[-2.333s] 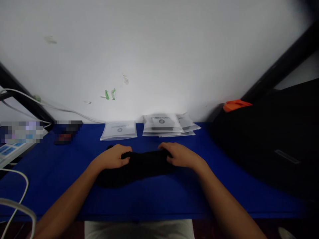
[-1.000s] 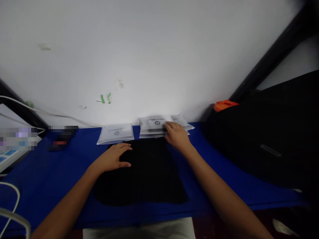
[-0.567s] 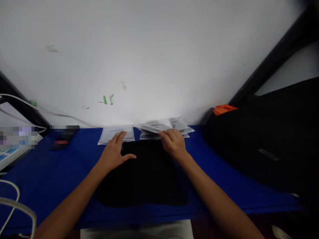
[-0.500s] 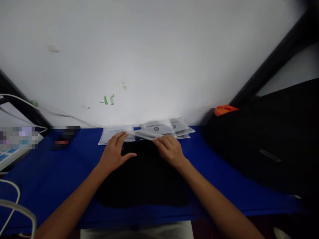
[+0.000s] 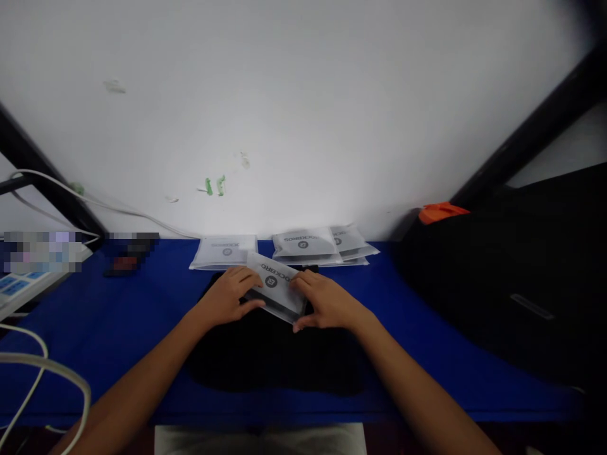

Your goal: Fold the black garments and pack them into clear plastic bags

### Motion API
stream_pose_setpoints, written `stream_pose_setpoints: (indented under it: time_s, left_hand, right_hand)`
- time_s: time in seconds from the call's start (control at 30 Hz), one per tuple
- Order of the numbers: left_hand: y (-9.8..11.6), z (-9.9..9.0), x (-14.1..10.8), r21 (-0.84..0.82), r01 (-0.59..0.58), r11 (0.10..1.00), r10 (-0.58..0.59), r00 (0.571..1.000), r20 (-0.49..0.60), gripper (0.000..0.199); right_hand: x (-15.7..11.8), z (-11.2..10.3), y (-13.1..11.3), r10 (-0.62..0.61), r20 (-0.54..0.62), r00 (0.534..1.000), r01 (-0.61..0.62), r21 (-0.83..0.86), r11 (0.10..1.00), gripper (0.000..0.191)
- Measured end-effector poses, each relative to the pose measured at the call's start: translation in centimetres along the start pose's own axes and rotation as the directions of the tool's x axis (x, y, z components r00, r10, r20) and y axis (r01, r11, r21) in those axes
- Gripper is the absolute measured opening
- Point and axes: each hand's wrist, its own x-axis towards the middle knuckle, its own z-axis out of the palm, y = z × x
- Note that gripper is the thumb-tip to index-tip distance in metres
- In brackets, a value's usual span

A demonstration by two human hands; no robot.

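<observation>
A frosted plastic pouch [image 5: 279,285] with dark lettering and a round logo is tilted between my hands. My left hand [image 5: 231,296] grips its left side, thumb below and fingers on top. On its right side, my right hand [image 5: 325,298] holds it with the thumb at the lower corner. Black fabric [image 5: 275,354] lies beneath the pouch and hands on the blue table. Behind it, a similar pouch [image 5: 222,251] lies flat to the left, and several more [image 5: 306,245] overlap in a pile to the right.
A large black bag or cloth [image 5: 497,284] with an orange piece [image 5: 442,212] covers the right side of the blue table [image 5: 123,328]. White cables [image 5: 71,379] and a power strip [image 5: 19,287] are at the left. A white wall [image 5: 303,114] stands behind.
The pouch has come nearer and turned its printed face up. My left hand has closed on it, and both hands have moved lower. The view has shifted slightly.
</observation>
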Motion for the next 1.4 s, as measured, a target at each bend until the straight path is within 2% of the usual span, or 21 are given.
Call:
stream_pose_setpoints:
  time_s: [0.07, 0.1, 0.2, 0.27, 0.33, 0.4, 0.43, 0.53, 0.63, 0.7, 0.77, 0.83, 0.93, 1.07, 1.23, 1.3, 1.4]
  left_hand:
    - [0.2, 0.2, 0.0, -0.005, -0.059, 0.998, 0.06, 0.991, 0.116, 0.038]
    - [0.3, 0.3, 0.1, 0.01, -0.083, 0.996, 0.081, 0.985, 0.15, 0.036]
    - [0.8, 0.9, 0.3, 0.094, -0.116, 0.989, 0.102, 0.984, 0.149, 0.01]
    - [1.0, 1.2, 0.4, 0.136, -0.103, 0.985, 0.093, 0.993, 0.078, 0.016]
    - [1.1, 1.2, 0.4, 0.146, -0.07, 0.987, 0.077, 0.996, -0.046, 0.02]
    - [1.0, 1.0, 0.4, 0.141, -0.033, 0.99, 0.06, 0.979, -0.197, 0.019]
    - [1.0, 0.8, 0.3, 0.138, -0.016, 0.99, 0.052, 0.964, -0.262, 0.018]
    - [1.3, 0.1, 0.2, 0.125, 0.011, 0.992, 0.037, 0.924, -0.381, 0.012]
    - [2.4, -0.1, 0.2, 0.118, -0.067, 0.991, 0.11, 0.902, -0.417, 0.011]
    - [3.3, 0.1, 0.2, 0.118, -0.171, 0.978, 0.205, 0.886, -0.415, 0.019]
    - [4.2, 0.3, 0.2, 0.119, -0.259, 0.959, 0.285, 0.866, -0.411, 0.019]
    - [4.8, 0.6, 0.3, 0.107, -0.299, 0.948, 0.316, 0.852, -0.418, 0.015]
    - [5.1, 0.8, 0.2, 0.056, -0.288, 0.956, 0.281, 0.844, -0.456, 0.014]
    - [4.8, 0.7, 0.3, -0.002, -0.246, 0.969, 0.216, 0.854, -0.473, 0.014]
    - [2.3, 0.0, 0.4, -0.015, -0.097, 0.995, 0.079, 0.882, -0.465, 0.016]
    - [0.7, -0.3, 0.4, -0.016, -0.013, 1.0, 0.005, 0.89, -0.456, 0.018]
    - [-1.6, -0.7, 0.1, 0.012, 0.064, 0.998, -0.051, 0.881, -0.471, 0.02]
  right_hand:
    - [0.0, 0.3, 0.0, 0.025, 0.042, 0.999, -0.026, 0.026, 0.999, 0.083]
    - [0.0, 0.5, -0.1, 0.028, 0.053, 0.998, -0.03, 0.036, 0.999, 0.085]
    - [0.0, 0.5, -0.6, 0.021, 0.058, 0.998, -0.024, 0.045, 0.999, 0.084]
    - [0.1, 0.3, -0.8, -0.006, 0.043, 0.999, 0.005, 0.03, 1.0, 0.074]
    - [0.1, 0.0, -0.9, -0.041, -0.003, 0.999, 0.041, -0.011, 0.999, 0.051]
    - [0.1, -0.1, -0.9, -0.067, -0.102, 0.993, 0.059, -0.08, 0.995, 0.024]
    - [0.0, -0.1, -0.9, -0.077, -0.173, 0.982, 0.058, -0.116, 0.992, 0.017]
    - [-0.1, 0.1, -1.2, -0.144, -0.396, 0.907, 0.068, -0.199, 0.978, 0.023]
    - [0.0, 0.6, -2.0, -0.248, -0.525, 0.814, 0.114, -0.274, 0.955, 0.022]
    - [0.1, 0.9, -2.8, -0.31, -0.533, 0.787, 0.147, -0.326, 0.934, 0.023]
    - [0.3, 1.2, -3.4, -0.357, -0.502, 0.788, 0.183, -0.362, 0.914, 0.024]
    - [0.4, 1.3, -3.9, -0.388, -0.469, 0.793, 0.219, -0.375, 0.901, 0.028]
    - [0.5, 1.4, -4.1, -0.42, -0.456, 0.785, 0.257, -0.376, 0.89, 0.031]
    - [0.4, 1.3, -3.9, -0.444, -0.497, 0.746, 0.26, -0.397, 0.88, 0.032]
    - [-0.4, 0.3, -3.0, -0.394, -0.598, 0.698, 0.163, -0.402, 0.901, 0.03]
    - [-0.9, -0.3, -2.1, -0.334, -0.673, 0.66, 0.091, -0.37, 0.925, 0.031]
    - [-1.5, -1.2, -0.9, -0.253, -0.783, 0.568, -0.007, -0.312, 0.95, 0.029]
